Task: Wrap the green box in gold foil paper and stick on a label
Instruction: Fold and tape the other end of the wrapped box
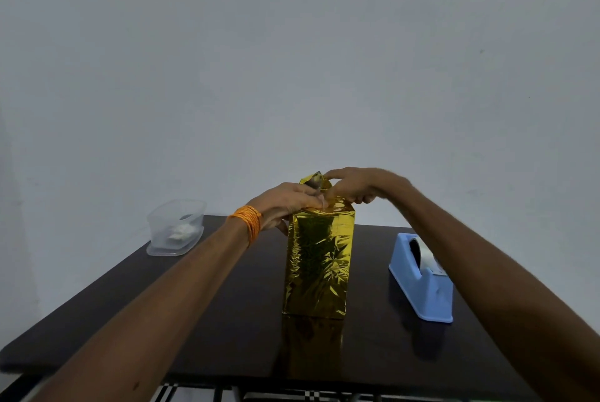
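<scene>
Head-worn view, facing forward-down, hands near

On the table, the wrapped box stands centre (upright), tub back-left, tape dispenser right.
</scene>
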`<state>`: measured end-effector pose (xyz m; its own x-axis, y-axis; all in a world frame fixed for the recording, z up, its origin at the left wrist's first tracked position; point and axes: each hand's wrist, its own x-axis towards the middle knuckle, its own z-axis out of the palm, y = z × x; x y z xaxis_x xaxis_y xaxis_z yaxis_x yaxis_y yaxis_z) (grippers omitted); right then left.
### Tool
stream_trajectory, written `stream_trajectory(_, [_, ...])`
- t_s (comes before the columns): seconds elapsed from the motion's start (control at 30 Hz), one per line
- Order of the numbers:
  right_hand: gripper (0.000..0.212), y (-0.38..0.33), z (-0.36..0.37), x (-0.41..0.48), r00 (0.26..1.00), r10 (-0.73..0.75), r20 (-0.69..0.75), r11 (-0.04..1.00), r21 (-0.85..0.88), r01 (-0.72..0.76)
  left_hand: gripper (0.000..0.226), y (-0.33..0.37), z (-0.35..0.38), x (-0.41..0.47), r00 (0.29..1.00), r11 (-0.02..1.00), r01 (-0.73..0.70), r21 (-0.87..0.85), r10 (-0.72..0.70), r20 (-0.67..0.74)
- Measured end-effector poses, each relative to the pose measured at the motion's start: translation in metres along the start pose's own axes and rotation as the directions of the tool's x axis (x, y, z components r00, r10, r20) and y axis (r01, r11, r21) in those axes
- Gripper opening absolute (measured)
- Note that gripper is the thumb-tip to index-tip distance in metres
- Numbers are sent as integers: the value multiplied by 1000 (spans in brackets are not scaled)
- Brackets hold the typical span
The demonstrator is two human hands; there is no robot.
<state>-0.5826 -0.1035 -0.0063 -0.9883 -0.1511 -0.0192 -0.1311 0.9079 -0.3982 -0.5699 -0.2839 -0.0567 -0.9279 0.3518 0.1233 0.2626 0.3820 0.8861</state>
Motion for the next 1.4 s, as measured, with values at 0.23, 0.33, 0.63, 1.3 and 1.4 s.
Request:
stream_trajectory(0.23, [69, 23, 29, -7, 957, -79, -280, 917, 356, 180, 39, -3, 0, 4, 1000, 1000, 20, -4, -20, -12])
stream_trajectory(0.33, [62, 26, 34, -10, 970, -43, -241, 865, 477, 157, 30, -3, -1, 4, 1000, 999, 22, -24, -23, -19])
stream_trajectory(0.63, [46, 35, 66, -4, 978, 27, -208, 600, 786, 150, 28, 1, 2, -4, 999, 999, 53, -12, -53, -7])
stream_trajectory(1.3, [83, 46, 70, 16, 991, -16, -135, 513, 849, 124, 85, 12, 5, 4, 981, 965, 132, -226, -160, -112])
stream_trajectory(1.4, [85, 44, 72, 18, 990, -16, -143, 521, 844, 131, 77, 13, 8, 4, 980, 962, 117, -248, -153, -129])
